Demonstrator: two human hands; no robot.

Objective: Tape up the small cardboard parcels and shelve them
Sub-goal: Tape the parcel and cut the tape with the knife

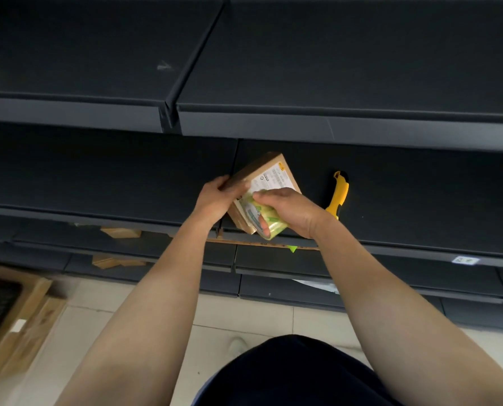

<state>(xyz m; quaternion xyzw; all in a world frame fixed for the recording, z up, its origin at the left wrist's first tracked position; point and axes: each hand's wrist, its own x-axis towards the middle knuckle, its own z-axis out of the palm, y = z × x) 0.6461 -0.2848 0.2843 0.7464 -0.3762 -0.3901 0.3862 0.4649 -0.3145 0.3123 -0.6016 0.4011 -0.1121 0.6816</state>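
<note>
A small brown cardboard parcel [276, 171] with a white printed label lies tilted on the dark middle shelf [420, 189]. My left hand [215, 197] grips its left edge and steadies it. My right hand [291, 210] holds a roll of clear tape [269, 224] with green print, pressed against the parcel's near end. The fingers hide part of the label and the roll's core.
A yellow and black utility knife [338, 194] lies on the same shelf just right of my right hand. Flat cardboard pieces [121, 231] sit on lower shelves. Brown cartons [24, 317] stand on the tiled floor at lower left. An upper shelf [332, 124] overhangs.
</note>
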